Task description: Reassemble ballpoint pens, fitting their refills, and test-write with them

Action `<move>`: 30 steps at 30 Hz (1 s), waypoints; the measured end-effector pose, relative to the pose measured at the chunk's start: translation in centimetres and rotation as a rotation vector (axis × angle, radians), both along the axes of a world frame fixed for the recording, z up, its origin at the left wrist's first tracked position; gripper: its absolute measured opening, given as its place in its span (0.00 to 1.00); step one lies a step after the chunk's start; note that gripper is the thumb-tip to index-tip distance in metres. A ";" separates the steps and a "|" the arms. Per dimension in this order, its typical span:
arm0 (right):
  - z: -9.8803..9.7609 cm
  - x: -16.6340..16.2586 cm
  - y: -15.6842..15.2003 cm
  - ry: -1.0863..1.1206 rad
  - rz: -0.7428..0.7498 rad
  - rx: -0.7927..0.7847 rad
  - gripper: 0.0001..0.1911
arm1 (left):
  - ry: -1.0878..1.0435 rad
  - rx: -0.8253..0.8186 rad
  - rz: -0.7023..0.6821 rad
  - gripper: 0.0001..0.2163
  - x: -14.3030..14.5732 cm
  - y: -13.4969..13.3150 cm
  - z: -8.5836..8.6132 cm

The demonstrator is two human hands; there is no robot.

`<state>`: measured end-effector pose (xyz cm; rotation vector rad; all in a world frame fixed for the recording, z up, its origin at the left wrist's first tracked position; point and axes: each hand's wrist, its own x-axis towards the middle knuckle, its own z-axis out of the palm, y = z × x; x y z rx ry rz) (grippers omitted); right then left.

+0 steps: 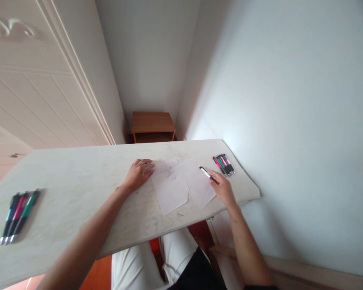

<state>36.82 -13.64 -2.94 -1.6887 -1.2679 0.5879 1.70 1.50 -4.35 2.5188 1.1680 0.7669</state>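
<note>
My right hand [223, 187] grips a white and black pen [206, 173] above a sheet of paper [198, 189] on the right. My left hand [139, 173], with a ring on one finger, rests at the upper left corner of a scribbled sheet [171, 193]; its fingers lie stretched out. Purplish pen strokes cover the upper part of that sheet. Close beyond my right hand lies a row of several pens [224, 164] in pink, green, purple and black. Farther to the left are three pens [19, 217], coloured blue, pink and green, side by side.
Everything lies on a white, worn table [87, 173] with a rounded left end. A pale wall [290, 121] runs close along the right side. Behind the table stands a small brown wooden stand [153, 122], and a white panelled cabinet [33, 92] is at the left.
</note>
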 end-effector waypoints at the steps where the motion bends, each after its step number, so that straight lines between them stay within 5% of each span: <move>1: 0.0 0.7 0.2 -0.098 -0.001 0.037 0.21 | -0.002 0.001 -0.002 0.16 0.0 0.0 0.0; 8: 0.0 1.8 0.5 -0.499 0.047 0.091 0.20 | -0.010 0.014 0.002 0.16 0.0 0.1 -0.1; 19: 0.2 -4.6 0.0 -0.394 0.160 0.105 0.19 | 0.024 0.026 -0.016 0.17 -0.1 -0.1 -0.2; 24: 0.2 -4.9 -0.3 -0.464 0.116 0.131 0.18 | 0.028 0.018 -0.002 0.17 -0.1 -0.3 0.0; 30: 0.4 -5.6 -1.2 -0.630 0.307 0.049 0.18 | 0.023 0.017 0.006 0.16 0.0 -0.3 -0.1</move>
